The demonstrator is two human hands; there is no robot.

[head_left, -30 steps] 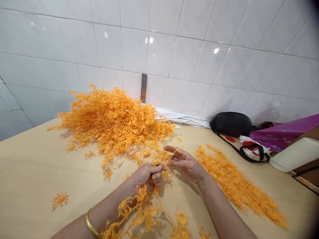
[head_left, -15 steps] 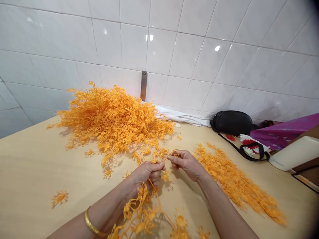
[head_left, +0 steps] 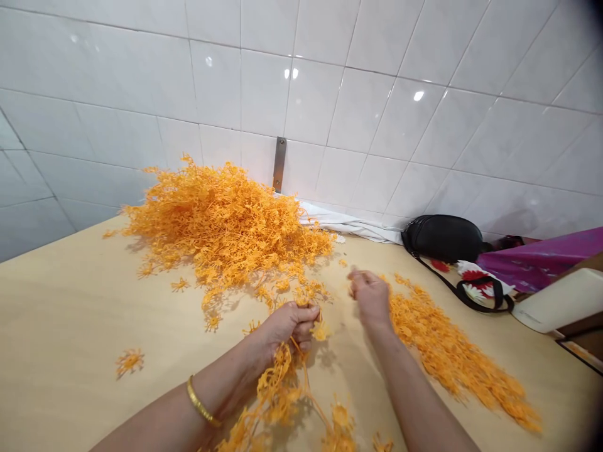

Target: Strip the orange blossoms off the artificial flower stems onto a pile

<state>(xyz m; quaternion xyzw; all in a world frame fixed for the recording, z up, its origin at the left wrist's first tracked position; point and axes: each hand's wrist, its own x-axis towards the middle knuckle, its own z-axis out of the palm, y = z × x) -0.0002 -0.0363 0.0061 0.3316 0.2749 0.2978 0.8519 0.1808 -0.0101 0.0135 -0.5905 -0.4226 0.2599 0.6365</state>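
Note:
My left hand (head_left: 294,323) is closed around an orange plastic flower stem (head_left: 320,411), whose branches with small open flower shapes trail down toward the near table edge. A big tangled heap of the same orange plastic pieces (head_left: 230,226) lies just beyond it. To the right, my right hand (head_left: 370,295) is raised a little over the table, apart from the left one, with fingers drawn together and blurred; whether a small piece is between them I cannot make out. Beside it stretches a long row of loose orange pieces (head_left: 461,345).
Single orange pieces (head_left: 129,362) lie scattered on the pale wooden table (head_left: 61,314). At the back right are a black pouch (head_left: 443,237) with a strap, red and white artificial flowers (head_left: 475,282), purple cloth (head_left: 532,260) and a cream container (head_left: 560,301). A tiled wall (head_left: 264,94) stands behind.
My right hand has moved away from the left hand, to the right toward the row of loose pieces. My left hand keeps its hold on the stem. The view has shifted slightly.

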